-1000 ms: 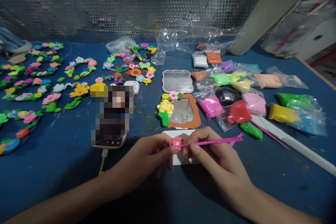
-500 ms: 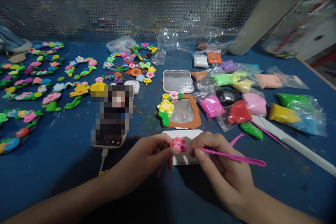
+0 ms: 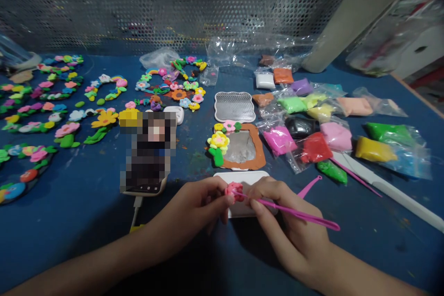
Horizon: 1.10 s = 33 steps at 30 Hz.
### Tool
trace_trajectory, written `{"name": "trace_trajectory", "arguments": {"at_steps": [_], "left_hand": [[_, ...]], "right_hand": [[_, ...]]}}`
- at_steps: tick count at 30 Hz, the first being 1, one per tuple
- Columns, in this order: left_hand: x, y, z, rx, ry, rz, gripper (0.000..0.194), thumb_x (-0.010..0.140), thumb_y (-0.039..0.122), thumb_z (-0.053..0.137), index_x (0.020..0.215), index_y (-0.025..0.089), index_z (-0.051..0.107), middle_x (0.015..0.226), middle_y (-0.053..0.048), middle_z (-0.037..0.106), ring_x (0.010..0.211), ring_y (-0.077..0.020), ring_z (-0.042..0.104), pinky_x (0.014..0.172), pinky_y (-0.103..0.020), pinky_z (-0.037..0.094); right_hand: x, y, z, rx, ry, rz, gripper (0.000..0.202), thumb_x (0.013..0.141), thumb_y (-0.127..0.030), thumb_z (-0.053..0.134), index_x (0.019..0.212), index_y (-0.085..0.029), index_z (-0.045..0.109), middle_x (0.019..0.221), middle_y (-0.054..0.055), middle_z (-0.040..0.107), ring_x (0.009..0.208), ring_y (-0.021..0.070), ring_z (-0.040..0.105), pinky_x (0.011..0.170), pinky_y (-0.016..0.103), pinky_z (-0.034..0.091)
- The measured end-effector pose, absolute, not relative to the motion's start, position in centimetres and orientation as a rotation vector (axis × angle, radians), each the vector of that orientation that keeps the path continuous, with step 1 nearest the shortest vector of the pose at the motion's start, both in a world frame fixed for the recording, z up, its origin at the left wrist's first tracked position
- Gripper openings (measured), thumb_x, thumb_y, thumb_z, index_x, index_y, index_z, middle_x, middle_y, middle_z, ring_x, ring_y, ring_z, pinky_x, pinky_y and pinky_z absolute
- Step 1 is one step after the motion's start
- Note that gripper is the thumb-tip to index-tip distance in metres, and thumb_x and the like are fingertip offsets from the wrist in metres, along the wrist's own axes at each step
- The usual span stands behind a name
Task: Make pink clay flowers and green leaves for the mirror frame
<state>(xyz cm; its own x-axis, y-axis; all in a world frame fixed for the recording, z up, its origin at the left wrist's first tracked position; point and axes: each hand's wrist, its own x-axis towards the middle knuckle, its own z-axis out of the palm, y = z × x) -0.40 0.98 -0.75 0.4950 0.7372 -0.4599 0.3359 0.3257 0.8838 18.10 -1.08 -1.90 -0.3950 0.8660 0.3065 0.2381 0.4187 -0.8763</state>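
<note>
Between the thumb and fingers of my left hand [image 3: 204, 203] is a small coral-pink clay flower [image 3: 234, 191]. My right hand [image 3: 287, 217] pinches a thin magenta clay modelling tool [image 3: 301, 215], its narrow tip against the flower's middle. Both hands are above a white board [image 3: 246, 210], which they partly cover. Just beyond lies a small mirror with a brown clay frame [image 3: 257, 148]; a yellow clay flower [image 3: 219, 142], a pink one and green leaves sit along its left and top edges. A second magenta tool [image 3: 310, 187] lies partly behind my right hand.
Bags of coloured clay [image 3: 315, 147] spread over the right side, beside a white knife-like tool [image 3: 388, 187]. A phone [image 3: 147, 157] on a cable and many clay-decorated frames [image 3: 106, 88] are at left. A scalloped mirror [image 3: 234, 106] lies behind; a bottle [image 3: 347, 23] stands back right.
My right hand has shifted slightly left, and the magenta tool's rear end has swung left and down. The flower has tilted a little in my left hand.
</note>
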Motion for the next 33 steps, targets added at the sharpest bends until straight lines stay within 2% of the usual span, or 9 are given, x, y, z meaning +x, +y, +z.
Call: {"name": "trace_trajectory", "arguments": {"at_steps": [10,15,18,21,23,26,30,33], "left_hand": [[-0.5,1.0,-1.0,1.259,1.072,0.369,0.025,0.087,0.039,0.049,0.077,0.017,0.052,0.061,0.005,0.051,0.048,-0.0057,0.041,0.047,-0.018,0.030],[-0.5,1.1,-0.8,1.171,1.019,0.425,0.025,0.087,0.038,0.048,0.076,0.017,0.053,0.062,0.005,0.051,0.047,-0.0053,0.041,0.045,-0.017,0.031],[-0.5,1.2,-0.7,1.137,1.009,0.430,0.023,0.087,0.037,0.049,0.076,0.017,0.052,0.062,0.006,0.052,0.046,-0.0048,0.041,0.044,-0.017,0.031],[-0.5,1.2,-0.9,1.136,1.022,0.426,0.026,0.087,0.038,0.048,0.074,0.017,0.052,0.061,0.006,0.052,0.046,-0.0044,0.041,0.044,-0.016,0.030],[-0.5,1.3,-0.9,1.144,1.031,0.424,0.027,0.088,0.039,0.048,0.072,0.016,0.052,0.060,0.006,0.051,0.046,-0.0042,0.042,0.043,-0.015,0.030],[-0.5,1.2,-0.9,1.134,1.033,0.430,0.028,0.088,0.039,0.047,0.072,0.016,0.052,0.059,0.006,0.050,0.045,-0.0040,0.042,0.042,-0.015,0.029],[-0.5,1.2,-0.9,1.141,1.028,0.430,0.026,0.088,0.038,0.048,0.073,0.017,0.052,0.060,0.006,0.051,0.045,-0.0040,0.041,0.043,-0.015,0.030],[-0.6,1.2,-1.0,1.162,1.030,0.426,0.025,0.087,0.039,0.048,0.075,0.017,0.053,0.061,0.006,0.052,0.046,-0.0043,0.042,0.043,-0.016,0.031]], "right_hand": [[18.0,-0.8,-1.3,-0.935,-1.987,0.888,0.020,0.084,-0.004,0.042,0.096,-0.018,0.050,0.079,0.003,0.056,0.072,0.0122,0.053,0.064,0.024,0.046],[18.2,-0.6,-1.5,-0.842,-2.037,0.911,0.024,0.083,-0.001,0.041,0.095,-0.019,0.051,0.085,0.005,0.058,0.079,0.0136,0.055,0.068,0.025,0.047],[18.1,-0.5,-1.5,-0.969,-1.847,1.065,0.017,0.087,-0.009,0.043,0.092,-0.022,0.053,0.082,0.002,0.058,0.077,0.0127,0.056,0.066,0.023,0.046],[17.9,-0.3,-1.6,-1.073,-1.474,1.320,0.010,0.091,-0.020,0.043,0.088,-0.024,0.052,0.072,-0.002,0.055,0.065,0.0100,0.053,0.057,0.020,0.045],[18.0,-0.3,-1.7,-1.037,-1.277,1.372,0.010,0.092,-0.024,0.043,0.088,-0.025,0.051,0.067,-0.003,0.053,0.061,0.0098,0.051,0.054,0.019,0.043],[18.3,-0.5,-1.8,-1.012,-1.242,1.228,0.011,0.092,-0.022,0.042,0.090,-0.025,0.052,0.070,-0.001,0.051,0.062,0.0113,0.049,0.053,0.022,0.041],[18.9,-0.9,-1.6,-0.998,-1.607,1.002,0.015,0.089,-0.012,0.041,0.092,-0.023,0.051,0.075,0.000,0.051,0.068,0.0124,0.050,0.059,0.025,0.041],[19.0,-1.0,-1.5,-0.943,-1.803,0.978,0.019,0.087,-0.007,0.040,0.095,-0.022,0.048,0.077,0.000,0.052,0.070,0.0120,0.051,0.061,0.025,0.042]]}}
